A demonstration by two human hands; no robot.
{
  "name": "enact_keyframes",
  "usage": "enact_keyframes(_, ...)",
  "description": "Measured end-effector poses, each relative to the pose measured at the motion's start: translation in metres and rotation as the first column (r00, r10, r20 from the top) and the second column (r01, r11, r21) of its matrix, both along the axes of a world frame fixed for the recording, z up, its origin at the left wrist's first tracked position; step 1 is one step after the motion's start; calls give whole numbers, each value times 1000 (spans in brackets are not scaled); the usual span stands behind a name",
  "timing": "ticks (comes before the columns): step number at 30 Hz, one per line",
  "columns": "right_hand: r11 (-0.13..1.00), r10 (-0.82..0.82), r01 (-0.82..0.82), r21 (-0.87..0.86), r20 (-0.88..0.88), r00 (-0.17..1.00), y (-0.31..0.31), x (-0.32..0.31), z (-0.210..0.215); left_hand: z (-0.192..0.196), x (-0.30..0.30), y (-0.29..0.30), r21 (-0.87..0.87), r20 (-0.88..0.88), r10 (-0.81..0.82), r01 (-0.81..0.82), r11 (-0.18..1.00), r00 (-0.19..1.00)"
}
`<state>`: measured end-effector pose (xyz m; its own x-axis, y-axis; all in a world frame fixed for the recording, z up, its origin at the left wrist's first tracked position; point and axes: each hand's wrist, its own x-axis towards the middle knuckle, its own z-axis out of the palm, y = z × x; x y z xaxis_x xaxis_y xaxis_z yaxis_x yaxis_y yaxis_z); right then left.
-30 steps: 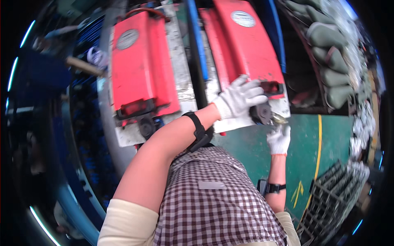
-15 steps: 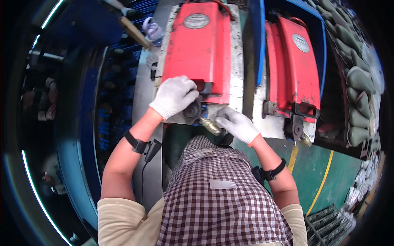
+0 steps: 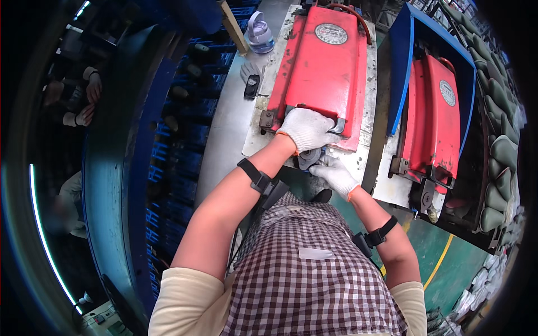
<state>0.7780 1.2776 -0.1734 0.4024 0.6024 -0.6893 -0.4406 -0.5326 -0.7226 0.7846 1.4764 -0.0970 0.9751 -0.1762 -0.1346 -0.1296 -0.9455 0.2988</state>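
Note:
My left hand (image 3: 307,129), in a white knitted glove, is closed over the front handle (image 3: 338,126) of a red machine cover (image 3: 322,67). One end of that handle shows beside my fingers. Just below sits a dark round metal fitting (image 3: 308,159) at the front edge of the machine's pale metal bed (image 3: 358,162). My right hand (image 3: 335,173), gloved too, has its fingers curled beside this fitting. What those fingers hold is hidden, and the brass-coloured lever end is not clearly visible there.
A second red machine (image 3: 431,112) stands at the right inside a blue frame (image 3: 404,67). Beyond it, grey-green moulded pieces (image 3: 496,190) fill a rack. To the left are a metal table (image 3: 224,140), a clear bottle (image 3: 260,36), a grey glove (image 3: 249,70) and blue racking (image 3: 185,129).
My view has shifted, so the machines sit farther right. My left hand has moved from the handle's left side onto it. My right hand has come closer to the round fitting.

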Motion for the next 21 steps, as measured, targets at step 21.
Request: enact_keyframes(21,1000,-9,7,18,114,993,2,-3,7,16,19,3,-26,-341,15,-26,999,940)
